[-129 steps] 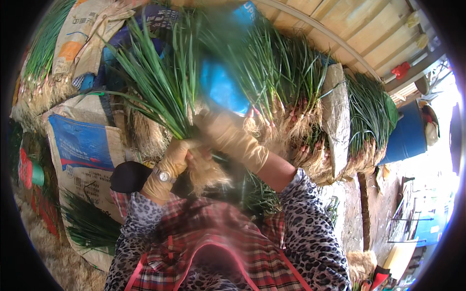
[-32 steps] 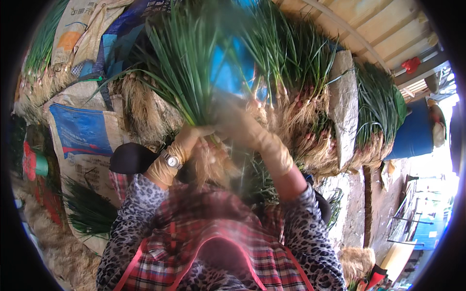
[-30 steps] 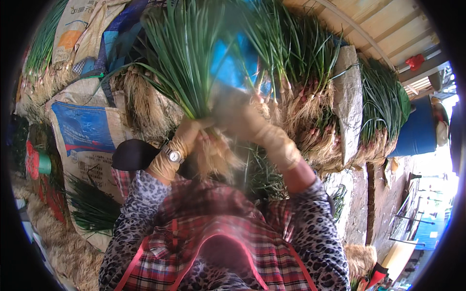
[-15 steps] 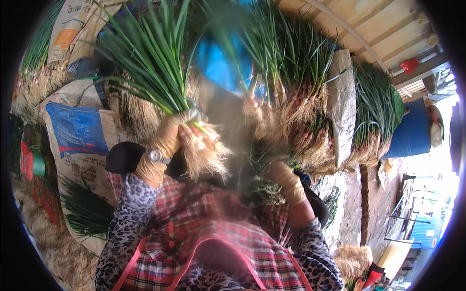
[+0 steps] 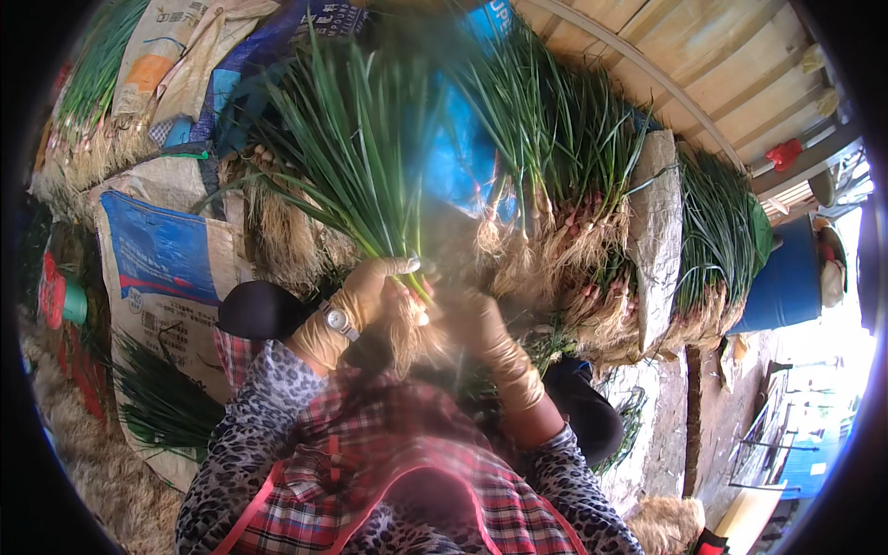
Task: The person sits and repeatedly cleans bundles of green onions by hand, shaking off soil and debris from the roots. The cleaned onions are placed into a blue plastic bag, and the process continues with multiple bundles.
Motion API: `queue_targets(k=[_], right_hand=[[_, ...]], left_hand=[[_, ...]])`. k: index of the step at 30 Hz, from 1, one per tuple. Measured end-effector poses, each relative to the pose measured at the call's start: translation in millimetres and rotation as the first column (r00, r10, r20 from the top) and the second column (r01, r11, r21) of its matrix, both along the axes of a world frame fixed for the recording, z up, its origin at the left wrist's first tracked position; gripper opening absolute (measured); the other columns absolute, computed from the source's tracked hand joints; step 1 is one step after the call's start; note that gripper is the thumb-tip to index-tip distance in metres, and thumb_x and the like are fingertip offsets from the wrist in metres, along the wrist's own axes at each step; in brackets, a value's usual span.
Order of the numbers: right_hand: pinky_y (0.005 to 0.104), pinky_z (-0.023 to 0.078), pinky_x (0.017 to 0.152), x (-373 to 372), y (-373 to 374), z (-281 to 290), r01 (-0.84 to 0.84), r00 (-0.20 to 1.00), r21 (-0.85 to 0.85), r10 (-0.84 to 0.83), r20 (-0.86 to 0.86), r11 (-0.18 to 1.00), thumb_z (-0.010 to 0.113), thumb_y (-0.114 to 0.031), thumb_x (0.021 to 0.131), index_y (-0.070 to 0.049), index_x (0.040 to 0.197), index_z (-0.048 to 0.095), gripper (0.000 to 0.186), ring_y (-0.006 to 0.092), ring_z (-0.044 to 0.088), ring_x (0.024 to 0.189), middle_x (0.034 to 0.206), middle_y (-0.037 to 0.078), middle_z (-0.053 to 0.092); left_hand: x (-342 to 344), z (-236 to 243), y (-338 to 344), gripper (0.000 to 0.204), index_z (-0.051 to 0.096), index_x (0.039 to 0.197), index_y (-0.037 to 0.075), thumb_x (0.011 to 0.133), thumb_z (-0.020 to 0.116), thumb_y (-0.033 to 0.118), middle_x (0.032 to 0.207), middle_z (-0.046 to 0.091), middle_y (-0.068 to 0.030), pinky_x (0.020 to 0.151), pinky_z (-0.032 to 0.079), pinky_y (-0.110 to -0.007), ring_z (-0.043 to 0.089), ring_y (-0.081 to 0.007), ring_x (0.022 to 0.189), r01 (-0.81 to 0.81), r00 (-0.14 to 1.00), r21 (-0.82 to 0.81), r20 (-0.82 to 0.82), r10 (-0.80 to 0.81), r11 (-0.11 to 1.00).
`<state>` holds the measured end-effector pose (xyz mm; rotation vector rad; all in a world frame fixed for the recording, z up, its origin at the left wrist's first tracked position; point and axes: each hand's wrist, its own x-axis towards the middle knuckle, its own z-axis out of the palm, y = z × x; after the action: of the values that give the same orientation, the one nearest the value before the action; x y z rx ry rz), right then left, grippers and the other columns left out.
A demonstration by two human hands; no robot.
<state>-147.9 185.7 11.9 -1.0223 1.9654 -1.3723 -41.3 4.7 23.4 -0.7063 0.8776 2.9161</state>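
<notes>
In the head view, a hazy smear runs down the middle and blurs the right hand [image 5: 476,324], so its fingertips are hard to make out, and whether they are spread, closed or gripping something I cannot tell; it sits just beside the root end of a bunch of green onions [image 5: 365,176]. The topmost leaf tips fade into the blur near the upper edge, and the dark rim of the lens cuts off the outer surroundings. The left hand [image 5: 365,287], gloved and wearing a watch [image 5: 337,320] at the wrist, is clenched around the pale stems just above the bulbs. The bunch is in front of the plaid apron [image 5: 388,462], left of a blue plastic bag [image 5: 462,153]. Its long axis runs up the picture, tilted a little leftward: leaves fan away from the person, while the stringy roots [image 5: 404,347] hang toward the apron.
</notes>
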Motion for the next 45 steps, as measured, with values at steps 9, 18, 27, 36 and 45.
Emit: queue_targets(k=[9,18,27,36,45], right_hand=[[0.0285,0.052,0.062,-23.9,-107.3,54.6,-0.002,0.661,-0.320,0.241,0.710,0.947,0.067,-0.005,0.085,-0.003,0.097,0.061,0.014,0.0168,0.064,0.071,0.083,0.009,0.066],[0.0244,0.047,0.055,-15.4,-113.5,50.1,0.142,0.681,-0.257,0.094,0.726,0.956,0.063,-0.001,0.085,-0.007,0.102,0.058,0.019,0.0127,0.054,0.061,0.082,0.004,0.061],[0.0381,0.048,0.090,-49.3,-78.1,-56.8,-0.021,0.999,-0.016,0.021,0.030,1.000,0.070,-0.012,0.080,-0.010,0.120,0.058,0.042,0.0302,0.062,0.104,0.112,0.021,0.062],[0.0314,0.052,0.068,-65.5,-87.1,-14.0,0.152,0.638,0.608,0.392,-0.663,0.780,0.048,-0.008,0.093,-0.005,0.119,0.056,0.028,0.0134,0.059,0.077,0.094,0.008,0.063],[0.0244,0.048,0.050,-89.4,28.5,-36.1,0.118,0.717,0.042,-0.056,-0.695,0.992,0.057,-0.013,0.090,-0.008,0.103,0.064,0.016,0.0077,0.056,0.068,0.090,0.005,0.064]], left_hand=[[13.4,20.4,-3.4,0.023,0.058,0.088,0.001,0.082,0.063,0.023,0.079,0.059,-0.0106,0.047,0.046,-0.032,0.052,-0.0182,0.058,0.010,0.999,0.182,-0.048,-0.001,0.983],[20.5,0.7,-10.0,0.021,0.061,0.092,0.002,0.083,0.063,0.021,0.086,0.062,-0.0115,0.057,0.051,-0.039,0.061,-0.0291,0.076,0.033,0.994,0.165,-0.107,-0.015,0.986],[26.7,34.8,-5.8,0.028,0.057,0.106,0.006,0.083,0.065,0.019,0.082,0.055,-0.0078,0.068,0.050,-0.036,0.056,-0.0224,0.076,-0.138,0.908,0.036,-0.394,0.141,0.990],[14.2,48.8,-4.8,0.023,0.053,0.092,0.009,0.079,0.071,0.016,0.076,0.052,-0.0044,0.095,0.042,-0.042,0.058,-0.0234,0.071,-0.008,0.779,-0.031,-0.627,-0.013,0.999],[-0.4,21.1,6.6,0.024,0.054,0.091,0.006,0.078,0.070,0.018,0.069,0.053,-0.0050,0.071,0.050,-0.038,0.053,-0.0205,0.066,-0.076,0.979,-0.116,-0.198,0.052,0.990]])
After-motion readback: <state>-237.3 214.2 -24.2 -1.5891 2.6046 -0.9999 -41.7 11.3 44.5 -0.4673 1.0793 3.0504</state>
